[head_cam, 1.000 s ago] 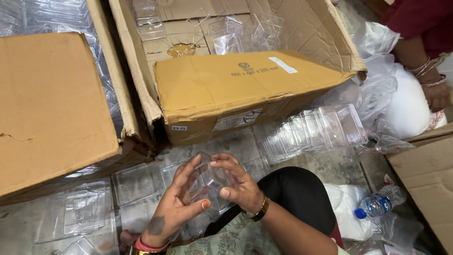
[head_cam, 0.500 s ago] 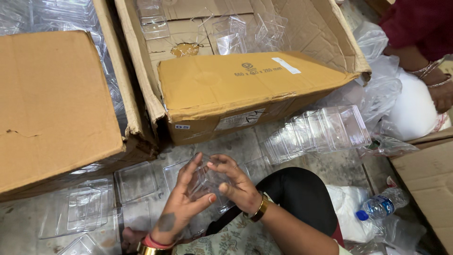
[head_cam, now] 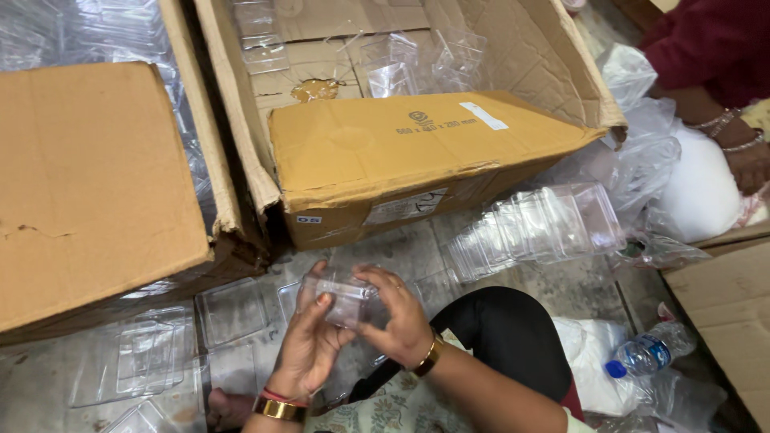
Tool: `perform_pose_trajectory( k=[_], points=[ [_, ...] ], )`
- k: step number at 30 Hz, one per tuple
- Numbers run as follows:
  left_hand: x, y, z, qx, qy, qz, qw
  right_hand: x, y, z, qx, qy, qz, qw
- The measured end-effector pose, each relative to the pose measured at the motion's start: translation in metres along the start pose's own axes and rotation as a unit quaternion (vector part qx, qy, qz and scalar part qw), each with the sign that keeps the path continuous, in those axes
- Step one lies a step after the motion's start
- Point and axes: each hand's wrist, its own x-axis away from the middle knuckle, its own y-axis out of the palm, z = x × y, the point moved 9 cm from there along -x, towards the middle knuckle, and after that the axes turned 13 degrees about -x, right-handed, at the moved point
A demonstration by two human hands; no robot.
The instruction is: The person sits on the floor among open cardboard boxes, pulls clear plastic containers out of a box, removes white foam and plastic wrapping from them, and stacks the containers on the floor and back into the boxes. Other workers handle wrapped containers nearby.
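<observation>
While I sit on the floor with both hands raised before me, this is how things lie.

Left hand: my left hand (head_cam: 309, 341) is closed on the left end of a small clear plastic box (head_cam: 343, 295), thumb on top and fingers curled underneath.
Right hand: my right hand (head_cam: 399, 321) grips the right end of the same box, fingers bent over its top edge and thumb below.
Box: it sits between my two hands, held above the floor, just in front of my knee (head_cam: 501, 341) in black cloth. Whether its lid is fully shut I cannot tell.
Wrists: a gold bangle (head_cam: 279, 409) with a red thread on my left, a gold band (head_cam: 428, 357) on my right.
Floor by my left hand: flat clear plastic trays (head_cam: 144, 357) lie on the stone floor, near the box but apart from it.
Right of my hands: a row of clear boxes (head_cam: 537, 228) nested on their sides, well apart from my hands.
Ahead: an open cardboard carton (head_cam: 401, 152) with a flap folded down and loose clear pieces inside; a second carton (head_cam: 88, 184) to its left.
Lower right: a water bottle (head_cam: 646, 353) with a blue cap, lying down.
Far right: another person's arm (head_cam: 722, 120) in a dark red sleeve with bracelets, beside clear plastic bags (head_cam: 642, 160).
</observation>
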Motion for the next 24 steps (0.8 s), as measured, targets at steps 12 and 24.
perform_pose_trajectory(
  k=[12,24],
  points=[
    [0.039,0.003,0.065,-0.582,0.403,0.219,0.671,0.021,0.029,0.023,-0.496,0.206,-0.038,0.843],
    [0.025,0.036,0.072,-0.68,0.335,0.17,0.63,0.076,-0.214,-0.165,0.088,-0.249,0.364,0.893]
  ],
)
